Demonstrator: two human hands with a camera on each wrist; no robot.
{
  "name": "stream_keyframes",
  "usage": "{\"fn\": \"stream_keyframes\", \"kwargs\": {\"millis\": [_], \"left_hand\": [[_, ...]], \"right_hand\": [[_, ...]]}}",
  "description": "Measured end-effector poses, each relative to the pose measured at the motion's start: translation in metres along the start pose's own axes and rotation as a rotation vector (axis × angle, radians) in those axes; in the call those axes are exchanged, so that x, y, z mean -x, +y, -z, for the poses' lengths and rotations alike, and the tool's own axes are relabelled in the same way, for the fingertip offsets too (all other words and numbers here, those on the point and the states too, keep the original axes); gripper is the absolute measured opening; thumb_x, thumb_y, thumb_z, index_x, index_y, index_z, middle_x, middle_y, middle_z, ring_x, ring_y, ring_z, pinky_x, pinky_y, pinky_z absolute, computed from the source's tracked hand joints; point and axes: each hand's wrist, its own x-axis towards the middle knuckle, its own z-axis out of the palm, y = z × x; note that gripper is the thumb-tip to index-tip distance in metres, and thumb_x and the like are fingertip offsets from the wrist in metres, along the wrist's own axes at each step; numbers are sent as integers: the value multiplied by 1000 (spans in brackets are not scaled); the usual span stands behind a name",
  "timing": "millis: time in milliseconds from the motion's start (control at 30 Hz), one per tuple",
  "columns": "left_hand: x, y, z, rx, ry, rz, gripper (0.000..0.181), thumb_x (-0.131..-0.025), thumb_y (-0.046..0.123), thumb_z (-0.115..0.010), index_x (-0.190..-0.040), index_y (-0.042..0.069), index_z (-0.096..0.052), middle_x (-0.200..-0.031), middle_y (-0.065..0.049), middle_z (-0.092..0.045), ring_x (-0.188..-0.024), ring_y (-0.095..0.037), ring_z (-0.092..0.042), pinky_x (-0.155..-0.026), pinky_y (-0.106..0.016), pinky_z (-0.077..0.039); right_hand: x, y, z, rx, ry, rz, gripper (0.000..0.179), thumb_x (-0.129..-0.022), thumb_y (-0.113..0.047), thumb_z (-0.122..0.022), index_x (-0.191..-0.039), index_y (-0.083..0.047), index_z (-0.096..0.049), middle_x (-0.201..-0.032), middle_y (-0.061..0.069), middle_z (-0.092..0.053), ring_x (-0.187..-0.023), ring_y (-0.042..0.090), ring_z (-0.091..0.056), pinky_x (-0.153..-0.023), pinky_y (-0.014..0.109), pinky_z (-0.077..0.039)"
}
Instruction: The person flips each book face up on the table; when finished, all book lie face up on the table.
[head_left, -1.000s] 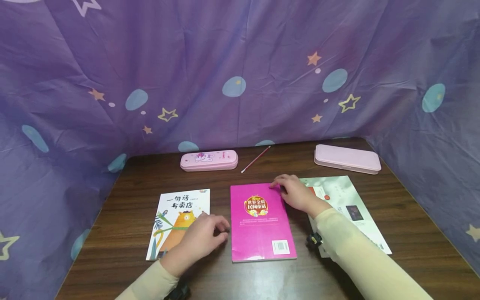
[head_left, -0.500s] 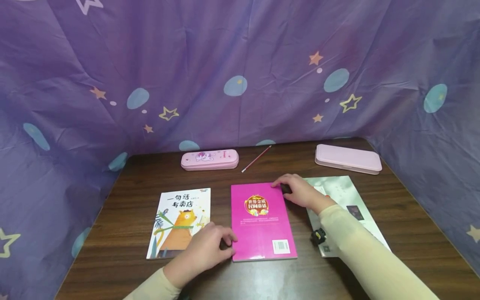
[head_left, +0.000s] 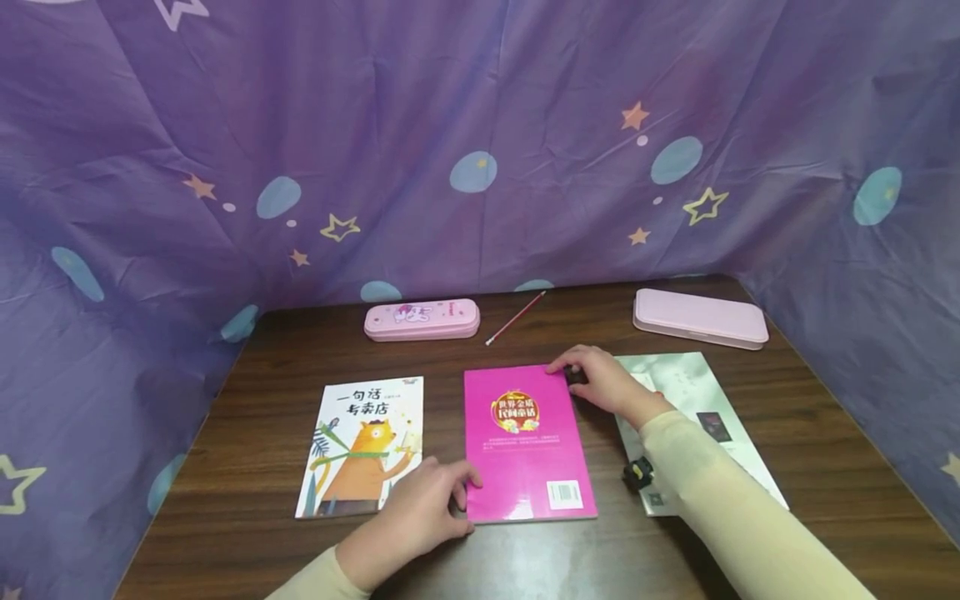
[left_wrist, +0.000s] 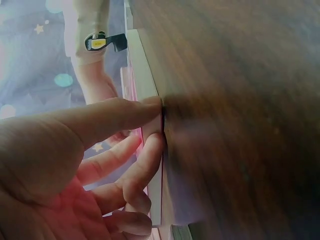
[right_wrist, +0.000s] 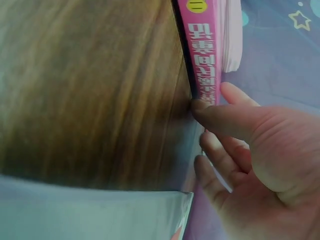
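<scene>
Book (head_left: 525, 462) with a bright pink cover lies on the dark wooden table (head_left: 232, 433), between a white picture book (head_left: 360, 475) at left and a pale green book (head_left: 705, 383) at right. The left hand (head_left: 416, 510) grips its near left corner, one finger over the cover and the thumb at the page edges, while the right hand (head_left: 606, 385) pinches its far right corner, thumb against the lettered spine. Beyond lie a rabbit-printed case (head_left: 422, 320), a red pencil (head_left: 516, 317) and a plain pink case (head_left: 700, 317).

Head view fairly bright — glare on pink book (head_left: 527, 454) and tabletop (head_left: 525, 554); 2 wrist views hazier, softer.
</scene>
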Motion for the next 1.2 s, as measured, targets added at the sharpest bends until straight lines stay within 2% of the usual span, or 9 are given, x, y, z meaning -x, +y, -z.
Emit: {"fn": "stream_keyframes", "kwargs": {"millis": [200,333,500,600,767,933,1067,1200], "left_hand": [[1,0,0,26,12,8,45,-63,20,-95,-101,21,-71,-73,17,-66,-73,-1,-45,-63,-19,-38],[1,0,0,43,9,21,44,-64,21,-95,-101,22,-71,-74,18,-66,-73,-1,-45,-62,-18,-38],[3,0,1,42,16,45,45,-64,22,-95,-101,24,-71,-75,18,-68,-74,-1,-47,-60,-20,-38],[4,0,0,34,18,61,47,-62,22,-95,-101,25,-69,-75,19,-67,-73,-2,-47,-60,-20,-38],[5,1,-2,25,21,84,54,-59,24,-97,-103,25,-66,-74,19,-62,-74,-4,-47,-59,-21,-38],[6,1,-4,-11,87,104,55,-58,26,-97,-102,27,-64,-72,20,-60,-74,-6,-49,-56,-22,-37],[7,2,-4,-24,147,111,48,-62,22,-93,-101,27,-65,-73,19,-60,-74,-5,-49,-53,-22,-37],[7,3,-2,-32,217,103,40,-65,20,-89,-100,26,-70,-77,20,-65,-75,-4,-51,-56,-21,-40]], "right_hand": [[-2,-2,-1,-6,54,-27,43,-74,9,-82,-111,-12,-79,-106,9,-71,-84,21,-57,-80,37,-48],[1,-4,2,-19,54,-53,41,-75,8,-81,-110,-12,-80,-105,8,-70,-80,20,-55,-74,32,-45],[4,-5,6,14,22,-90,37,-79,-3,-84,-113,-16,-79,-112,7,-72,-79,20,-57,-83,40,-36],[6,-4,9,35,7,-108,35,-80,-10,-86,-114,-18,-78,-114,4,-73,-75,18,-56,-82,45,-29],[10,-4,13,21,-6,-92,34,-82,-14,-85,-114,-18,-77,-114,4,-73,-72,13,-52,-82,46,-27],[13,-6,20,-18,-14,-94,32,-84,-17,-84,-115,-18,-77,-114,5,-73,-73,9,-50,-80,43,-27],[15,-4,25,-23,-35,-109,32,-86,-19,-82,-117,-18,-76,-114,4,-72,-76,11,-52,-80,41,-27],[17,1,30,-38,-50,-119,33,-88,-17,-80,-120,-16,-74,-114,4,-72,-79,12,-52,-82,40,-25]]}}
